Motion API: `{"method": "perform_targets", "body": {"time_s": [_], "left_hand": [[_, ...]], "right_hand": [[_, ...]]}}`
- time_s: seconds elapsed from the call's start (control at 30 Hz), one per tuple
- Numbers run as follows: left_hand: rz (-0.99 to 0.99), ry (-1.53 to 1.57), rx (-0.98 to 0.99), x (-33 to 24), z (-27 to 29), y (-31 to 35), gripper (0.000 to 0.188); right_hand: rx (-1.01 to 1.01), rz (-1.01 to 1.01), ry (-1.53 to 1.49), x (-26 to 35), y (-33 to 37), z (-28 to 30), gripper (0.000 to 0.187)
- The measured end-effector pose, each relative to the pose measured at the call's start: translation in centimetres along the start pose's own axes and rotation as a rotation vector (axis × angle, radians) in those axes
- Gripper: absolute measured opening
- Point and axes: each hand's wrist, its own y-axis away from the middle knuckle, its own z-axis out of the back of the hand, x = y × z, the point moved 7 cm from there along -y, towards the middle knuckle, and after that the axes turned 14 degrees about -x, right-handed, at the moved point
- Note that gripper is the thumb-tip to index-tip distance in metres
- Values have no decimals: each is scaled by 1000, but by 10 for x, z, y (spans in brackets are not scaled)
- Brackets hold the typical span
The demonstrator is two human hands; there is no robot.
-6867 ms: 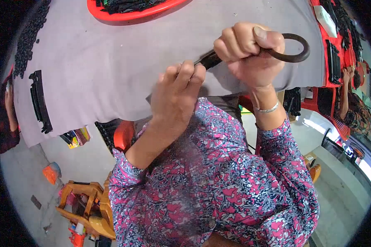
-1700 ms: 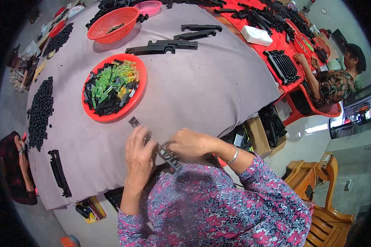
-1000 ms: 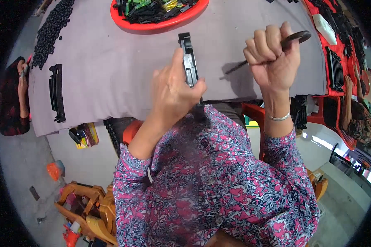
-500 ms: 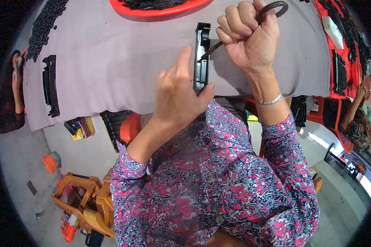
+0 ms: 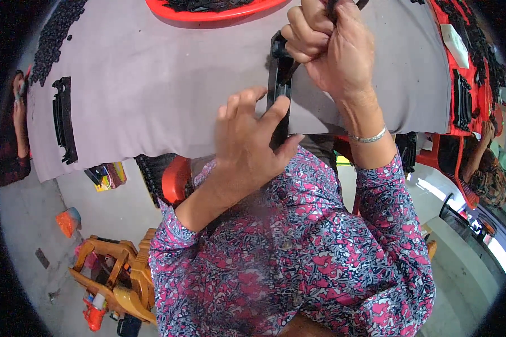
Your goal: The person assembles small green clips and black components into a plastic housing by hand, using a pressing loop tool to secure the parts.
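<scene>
A long narrow black plastic part stands lengthwise in front of me on the grey cloth-covered table. My left hand grips its near end, with the index fingertip down inside its channel and the thumb by the near right side. In my right fist is a dark metal rod with a ring handle. The rod slants down toward the part's channel; its tip is hard to make out against the black.
A red basin of black pieces stands at the far edge. Small black pieces lie heaped far left, above another black strip. Red-covered surfaces at right hold black parts and a white block. People sit at both sides.
My left index finger has come off the part's left side and down into its channel. The right fist has shifted slightly left and away from me with the rod, now covering part of the channel's far end.
</scene>
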Motion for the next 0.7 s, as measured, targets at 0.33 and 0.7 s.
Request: {"method": "perform_targets", "body": {"time_s": [0.33, 0.7], "left_hand": [[-6, -47, -29, -1, -2, 1, 61], [-8, -57, -50, -2, -2, 0, 58]], "right_hand": [[72, -36, -12, -3, -4, 2, 44], [295, 60, -176, -8, -21, 2, 42]]}}
